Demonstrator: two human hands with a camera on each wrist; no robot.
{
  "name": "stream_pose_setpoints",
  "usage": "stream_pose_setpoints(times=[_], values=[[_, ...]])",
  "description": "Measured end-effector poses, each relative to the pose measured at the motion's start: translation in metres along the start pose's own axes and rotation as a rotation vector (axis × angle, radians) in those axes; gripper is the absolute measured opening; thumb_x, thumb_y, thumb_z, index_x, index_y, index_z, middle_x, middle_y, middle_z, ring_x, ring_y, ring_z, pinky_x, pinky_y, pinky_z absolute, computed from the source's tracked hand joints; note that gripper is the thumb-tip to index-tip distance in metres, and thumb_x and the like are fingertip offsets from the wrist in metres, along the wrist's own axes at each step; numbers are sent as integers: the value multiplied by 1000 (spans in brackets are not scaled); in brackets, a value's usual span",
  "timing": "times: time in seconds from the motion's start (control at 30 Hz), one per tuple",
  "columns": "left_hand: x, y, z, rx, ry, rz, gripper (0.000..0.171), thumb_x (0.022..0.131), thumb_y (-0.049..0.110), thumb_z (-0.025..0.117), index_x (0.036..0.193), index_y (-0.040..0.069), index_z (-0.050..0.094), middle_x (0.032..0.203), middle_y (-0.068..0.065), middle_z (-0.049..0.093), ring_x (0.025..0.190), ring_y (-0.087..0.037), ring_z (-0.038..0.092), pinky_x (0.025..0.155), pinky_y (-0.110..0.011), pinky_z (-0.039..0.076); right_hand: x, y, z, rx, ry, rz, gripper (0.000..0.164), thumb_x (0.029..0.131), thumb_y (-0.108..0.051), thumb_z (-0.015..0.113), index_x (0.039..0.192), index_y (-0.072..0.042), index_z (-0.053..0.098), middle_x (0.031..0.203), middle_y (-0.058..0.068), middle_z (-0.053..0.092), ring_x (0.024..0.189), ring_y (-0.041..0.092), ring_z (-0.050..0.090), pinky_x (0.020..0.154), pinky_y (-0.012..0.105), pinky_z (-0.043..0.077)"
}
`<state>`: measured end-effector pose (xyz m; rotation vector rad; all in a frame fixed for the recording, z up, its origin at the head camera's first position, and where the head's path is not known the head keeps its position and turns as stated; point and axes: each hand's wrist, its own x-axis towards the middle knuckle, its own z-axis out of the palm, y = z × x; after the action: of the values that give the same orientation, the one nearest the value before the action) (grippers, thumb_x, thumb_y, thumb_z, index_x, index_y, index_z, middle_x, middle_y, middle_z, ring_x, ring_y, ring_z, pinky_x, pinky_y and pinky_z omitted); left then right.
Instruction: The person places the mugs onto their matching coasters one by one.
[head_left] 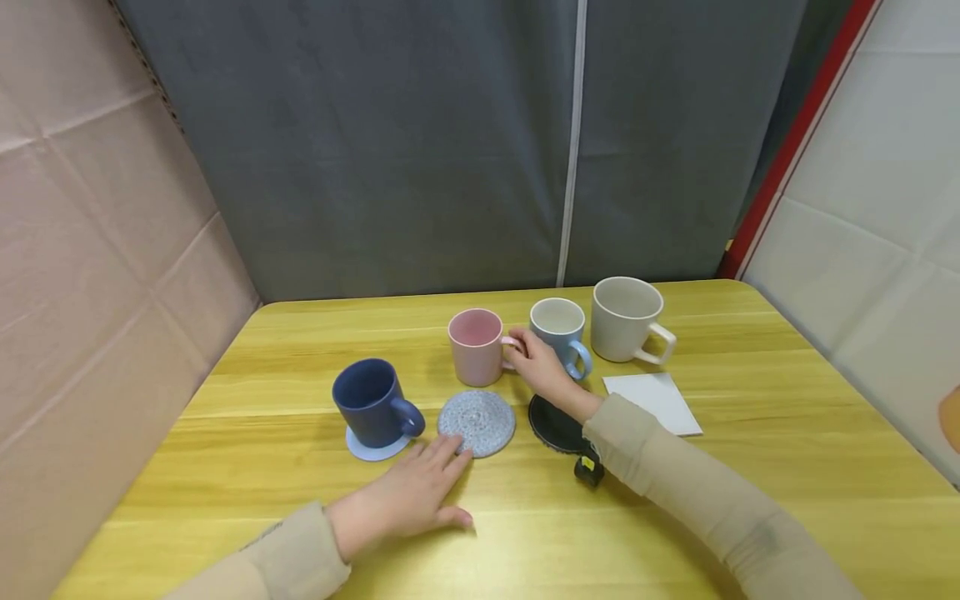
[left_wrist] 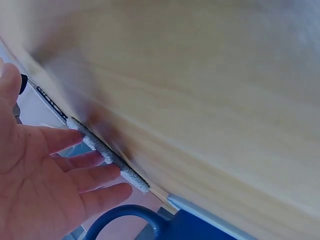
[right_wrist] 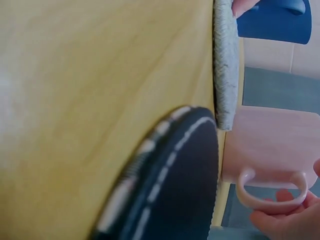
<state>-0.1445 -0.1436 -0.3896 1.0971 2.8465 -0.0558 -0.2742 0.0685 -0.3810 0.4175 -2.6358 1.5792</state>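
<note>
A pink mug (head_left: pixel 476 350) stands on the table behind a round grey speckled coaster (head_left: pixel 480 421). My right hand (head_left: pixel 542 365) grips its handle (right_wrist: pixel 272 202), with fingers curled through the loop in the right wrist view. My left hand (head_left: pixel 412 492) is spread low over the table, its fingertips at the grey coaster's near left edge. Left of that coaster, a dark blue mug (head_left: pixel 371 404) sits on a pale blue round coaster (head_left: pixel 375 450). A black round coaster (head_left: pixel 557 425) lies beneath my right forearm, partly hidden by it.
Behind my right hand stands a light blue mug (head_left: pixel 558 321), with a larger off-white mug (head_left: pixel 624 321) to its right. A white square coaster (head_left: pixel 656 400) lies in front of them. A grey curtain (head_left: pixel 412 150) hangs behind the table (head_left: pixel 795 417).
</note>
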Motion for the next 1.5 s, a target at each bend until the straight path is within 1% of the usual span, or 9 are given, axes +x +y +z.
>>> stream_pose_setpoints(times=[0.17,0.33,0.53,0.67,0.73,0.93,1.17,1.4,1.5], values=[[0,0,-1,10,0,4,82,82,63,46,137,3,39,141,-21,35,128,-38,36,99,-52,36,-1,3,5,27,-25,55,29,92,-19,48,112,2,52,98,12,56,87,21,51,74,28,42],[1,0,0,25,-1,9,83,81,64,46,137,4,38,141,-20,36,128,-38,36,96,-53,38,6,4,7,175,-58,189,25,93,-23,44,88,1,52,82,11,52,77,20,49,66,25,40],[2,0,0,36,-6,5,84,80,65,46,137,4,38,141,-20,36,127,-38,37,95,-54,39,19,5,5,307,-236,235,22,85,-13,37,66,-4,40,66,5,40,64,18,42,63,29,41],[3,1,1,41,-9,2,84,80,65,45,138,4,38,141,-20,36,127,-38,37,95,-54,39,24,9,6,440,-338,241,28,85,-12,34,57,-8,33,55,2,34,57,18,37,60,30,40],[3,1,2,44,-11,-2,85,80,65,46,137,3,38,141,-21,36,127,-38,37,95,-54,39,24,9,7,492,-361,247,32,87,-13,33,56,-9,31,52,1,31,54,18,34,60,30,39],[2,2,3,84,-1,0,85,79,65,47,136,3,39,139,-20,38,126,-37,39,94,-52,40,22,8,10,503,-320,237,34,88,-15,36,55,-9,30,51,2,29,53,17,35,61,31,43],[1,2,3,89,3,0,85,80,66,46,137,4,39,140,-20,37,127,-37,38,95,-52,40,18,2,12,529,-292,228,36,90,-11,36,56,-4,28,52,6,30,54,21,32,59,32,37],[0,3,1,90,5,0,85,80,67,44,137,3,39,140,-20,37,127,-37,38,94,-51,41,7,-15,6,507,-250,215,33,86,-7,35,54,-4,28,52,7,31,53,21,32,59,33,39],[0,4,-1,85,-2,0,86,80,67,43,137,3,39,140,-20,37,127,-36,38,94,-51,41,10,-10,7,519,-220,215,33,85,-7,36,53,-6,29,52,5,31,52,20,33,58,32,39]])
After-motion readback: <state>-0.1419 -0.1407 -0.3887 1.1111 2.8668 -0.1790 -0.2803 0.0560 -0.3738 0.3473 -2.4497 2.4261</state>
